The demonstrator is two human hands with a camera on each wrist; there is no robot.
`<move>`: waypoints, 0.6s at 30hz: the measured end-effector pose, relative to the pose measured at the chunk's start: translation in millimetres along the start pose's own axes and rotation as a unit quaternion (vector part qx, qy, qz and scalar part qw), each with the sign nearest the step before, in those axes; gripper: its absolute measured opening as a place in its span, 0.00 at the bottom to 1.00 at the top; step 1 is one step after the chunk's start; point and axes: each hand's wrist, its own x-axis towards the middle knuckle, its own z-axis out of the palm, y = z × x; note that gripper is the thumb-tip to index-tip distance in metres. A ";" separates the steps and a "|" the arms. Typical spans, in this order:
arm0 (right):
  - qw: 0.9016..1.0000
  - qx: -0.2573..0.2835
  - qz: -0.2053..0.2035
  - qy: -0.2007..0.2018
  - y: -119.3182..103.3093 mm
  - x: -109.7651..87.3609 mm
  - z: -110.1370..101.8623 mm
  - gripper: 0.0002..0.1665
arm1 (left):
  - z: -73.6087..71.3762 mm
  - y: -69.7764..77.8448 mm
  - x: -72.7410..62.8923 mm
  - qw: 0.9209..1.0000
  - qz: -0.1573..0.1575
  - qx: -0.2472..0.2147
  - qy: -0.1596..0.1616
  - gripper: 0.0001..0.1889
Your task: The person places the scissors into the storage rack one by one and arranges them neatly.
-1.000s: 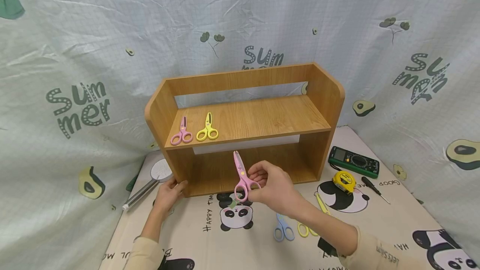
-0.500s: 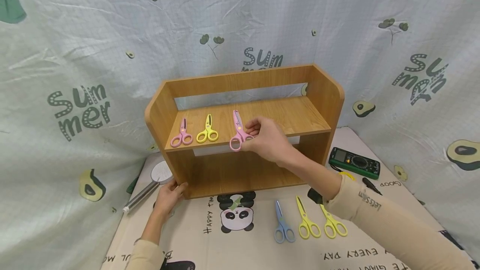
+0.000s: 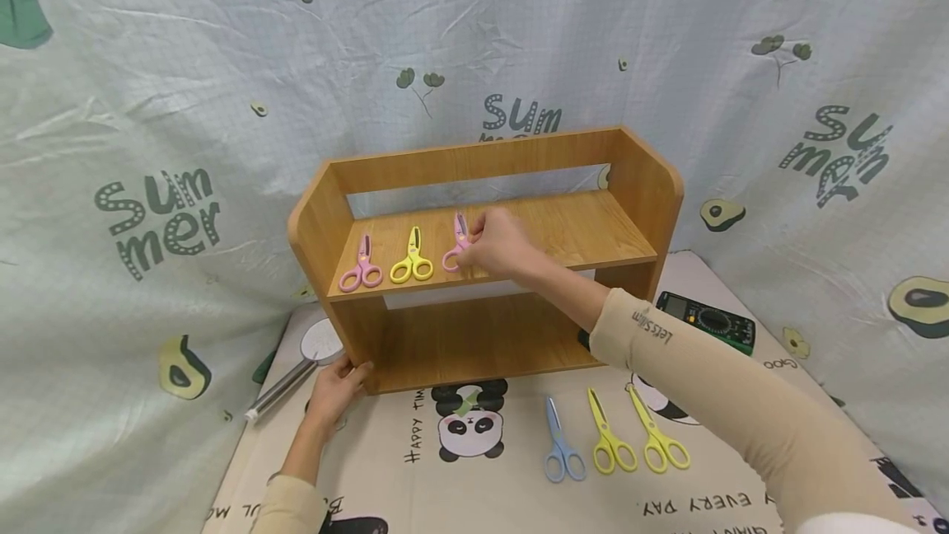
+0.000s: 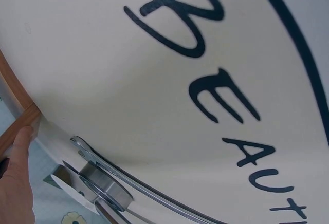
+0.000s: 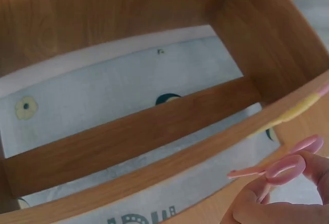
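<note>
Pink scissors (image 3: 459, 241) are held by my right hand (image 3: 498, 241) over the upper board of a wooden shelf (image 3: 563, 225). In the right wrist view, thumb and fingers pinch the scissors' pink handle loops (image 5: 286, 169). To their left on that board lie yellow scissors (image 3: 412, 257) and another pair of pink scissors (image 3: 362, 264), blades pointing back. My left hand (image 3: 334, 390) grips the shelf's lower left front corner, its thumb at the front edge. The left wrist view shows one straight digit (image 4: 19, 152) against the wood.
On the patterned tablecloth in front lie blue scissors (image 3: 561, 443) and two pairs of yellow scissors (image 3: 611, 438). A green multimeter (image 3: 712, 321) sits right of the shelf, partly behind my sleeve. Left of it are a round-headed thing (image 3: 320, 342) and long silver metal tools (image 3: 282, 390).
My right hand has lifted the pink scissors from in front of the lower compartment up and back over the upper board. My left hand stays at the shelf's corner.
</note>
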 end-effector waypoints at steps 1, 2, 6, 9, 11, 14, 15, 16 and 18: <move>1.000 -0.003 0.004 -0.003 0.2 3.3 2.2 0.21 | 0.1 0.0 0.1 1.000 0.001 0.000 0.000 0.34; 1.000 -0.006 0.007 -0.005 0.4 6.6 4.4 0.21 | 0.2 0.2 0.2 1.000 0.000 -0.001 0.001 0.34; 0.999 -0.028 0.014 -0.009 -0.6 17.1 10.9 0.24 | 0.6 1.6 -0.5 1.000 -0.001 -0.007 -0.001 0.33; 0.999 -0.046 0.018 -0.014 -1.6 23.4 14.2 0.29 | 0.3 1.8 -0.4 1.000 0.000 -0.010 -0.003 0.33; 0.998 -0.056 0.021 -0.016 -1.6 26.7 15.9 0.31 | -0.2 1.6 -0.3 1.000 0.001 -0.011 -0.004 0.33; 0.998 -0.059 0.029 -0.022 -0.4 30.1 18.2 0.31 | -0.6 1.5 -1.0 1.000 0.001 -0.011 -0.004 0.33; 0.997 -0.059 0.031 -0.024 0.1 30.9 19.0 0.30 | -0.8 1.3 -1.2 1.000 0.002 -0.012 -0.005 0.33; 0.997 -0.059 0.032 -0.025 0.6 31.7 19.6 0.29 | -0.9 1.3 -1.6 1.000 0.003 -0.013 -0.005 0.33; 0.998 -0.052 0.037 -0.030 1.4 33.0 20.8 0.26 | -1.2 1.3 -2.3 1.000 0.003 -0.016 -0.005 0.34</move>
